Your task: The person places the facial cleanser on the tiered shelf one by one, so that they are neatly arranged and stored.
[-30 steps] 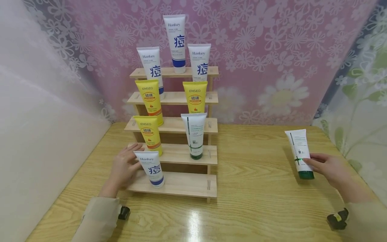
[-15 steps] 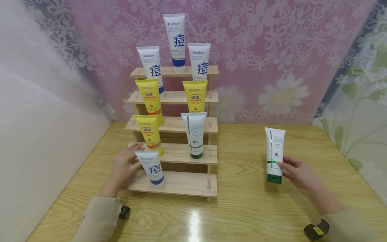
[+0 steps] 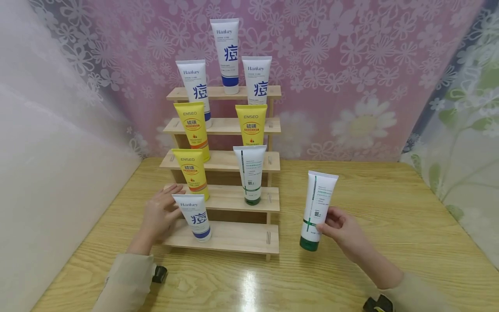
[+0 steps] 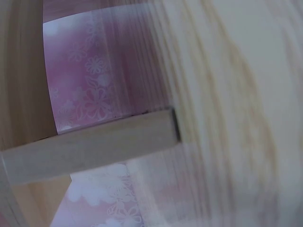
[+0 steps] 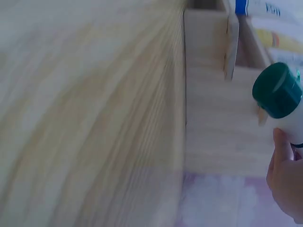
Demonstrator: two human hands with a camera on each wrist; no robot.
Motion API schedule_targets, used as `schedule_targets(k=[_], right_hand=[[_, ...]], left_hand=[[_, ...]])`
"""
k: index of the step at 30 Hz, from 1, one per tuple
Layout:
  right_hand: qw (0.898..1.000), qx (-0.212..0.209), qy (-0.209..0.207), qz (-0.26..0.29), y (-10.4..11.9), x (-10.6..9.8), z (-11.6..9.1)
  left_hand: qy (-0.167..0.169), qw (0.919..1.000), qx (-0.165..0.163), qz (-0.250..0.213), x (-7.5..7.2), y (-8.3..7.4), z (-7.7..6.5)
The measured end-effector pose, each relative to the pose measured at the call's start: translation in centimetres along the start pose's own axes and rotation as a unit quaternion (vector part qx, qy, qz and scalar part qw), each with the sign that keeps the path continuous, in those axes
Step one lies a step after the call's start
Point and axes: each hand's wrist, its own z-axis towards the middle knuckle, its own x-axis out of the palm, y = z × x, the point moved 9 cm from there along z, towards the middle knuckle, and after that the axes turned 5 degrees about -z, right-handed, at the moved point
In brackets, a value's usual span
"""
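Observation:
My right hand (image 3: 345,232) pinches a white squeeze tube (image 3: 319,206) with a green cap, held tilted just right of the wooden step rack (image 3: 245,236). In the right wrist view, the green cap (image 5: 277,90) points toward the camera while fingers (image 5: 282,146) grip the tube's side. At the rack's left side my left hand (image 3: 157,214) grips the ends of the lower shelves, beside a yellow tube (image 3: 192,173) and a white-and-blue tube (image 3: 193,216). The left wrist view shows wooden rack parts (image 4: 94,153) close up, without the hand.
Several more tubes stand on the steps: a green-capped white one (image 3: 251,173), yellow ones (image 3: 252,123) and white-and-blue ones (image 3: 228,54). The bottom step holds one tube at its left. A flowered backdrop (image 3: 343,73) rises behind the wooden table (image 3: 362,182).
My right hand has carried the green-capped tube leftward from the table's right side to near the rack, and the tube's lean has changed. My left hand stays in place.

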Motion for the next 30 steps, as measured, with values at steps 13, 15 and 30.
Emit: schedule_targets(k=[13, 15, 30], right_hand=[[0.997, -0.063, 0.039, 0.000, 2.7, 7.8, 0.8], [0.996, -0.084, 0.042, -0.005, 3.0, 8.9, 1.1], [0.989, -0.143, 0.023, -0.019, 3.4, 12.7, 2.4]], left_hand=[[-0.006, 0.9999, 0.013, -0.004, 0.0, -0.2, 0.2], [-0.006, 0.9999, 0.013, -0.002, 0.1, -0.1, 0.2], [-0.010, 0.9998, 0.017, -0.006, 0.2, 0.0, 0.1]])
